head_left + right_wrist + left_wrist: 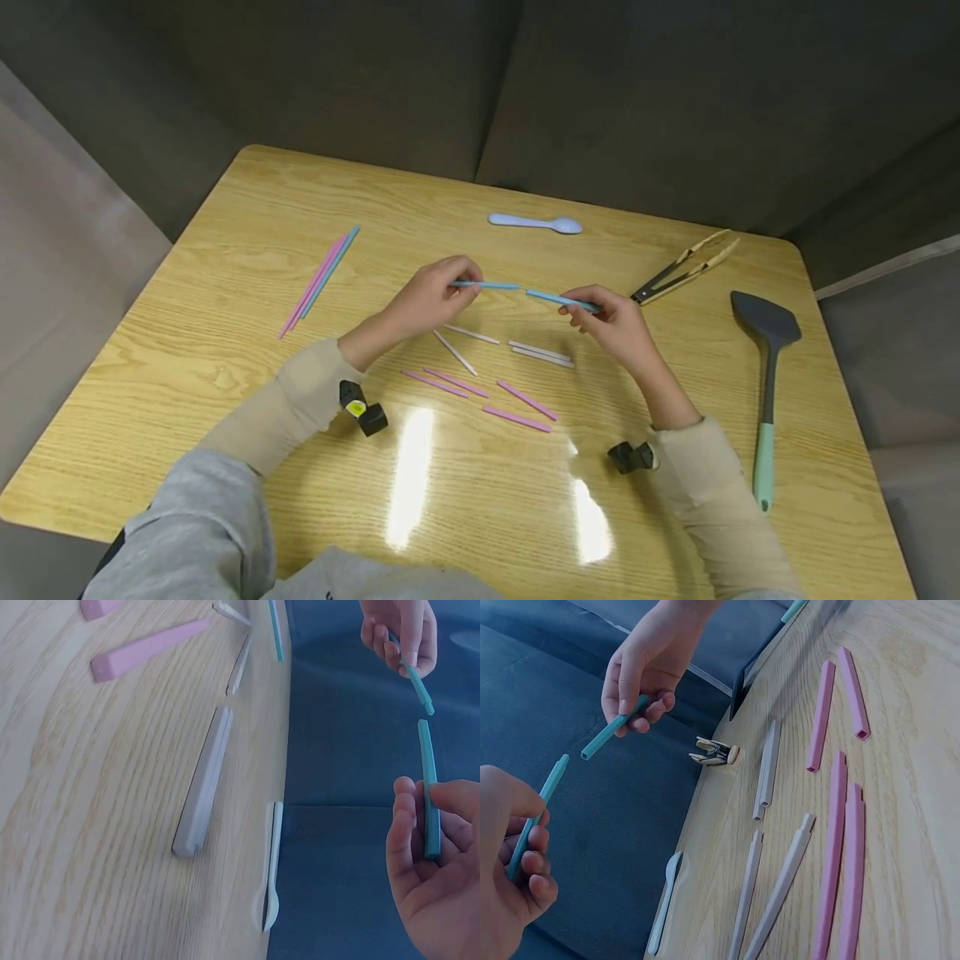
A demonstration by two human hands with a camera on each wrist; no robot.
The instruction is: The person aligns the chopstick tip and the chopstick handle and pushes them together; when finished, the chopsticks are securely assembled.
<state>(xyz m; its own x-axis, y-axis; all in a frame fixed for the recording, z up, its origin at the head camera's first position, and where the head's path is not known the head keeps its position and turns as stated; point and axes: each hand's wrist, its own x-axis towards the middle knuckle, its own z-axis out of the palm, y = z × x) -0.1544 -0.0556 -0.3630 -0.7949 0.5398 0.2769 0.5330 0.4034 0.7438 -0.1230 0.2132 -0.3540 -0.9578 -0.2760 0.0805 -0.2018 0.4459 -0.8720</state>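
Observation:
My left hand (437, 292) pinches a blue stick piece (553, 780) whose free end narrows to a small plug. Between the thumb and fingers of my right hand (611, 321) is another blue stick piece (427, 769), its facing end showing a square hole in the left wrist view. The two ends point at each other above the table with a small gap between them. Below the hands lie several white stick pieces (540, 354), in two pairs. Several pink stick pieces (517, 419) are nearer my body, some with plug ends and some with hollow ends.
To the left, full-length pink sticks (311, 287) lie beside a blue stick (330, 273). A pale blue spoon (536, 223) is near the table's far edge. Tongs (682, 267) and a dark spatula (767, 333) with a green handle lie on the right.

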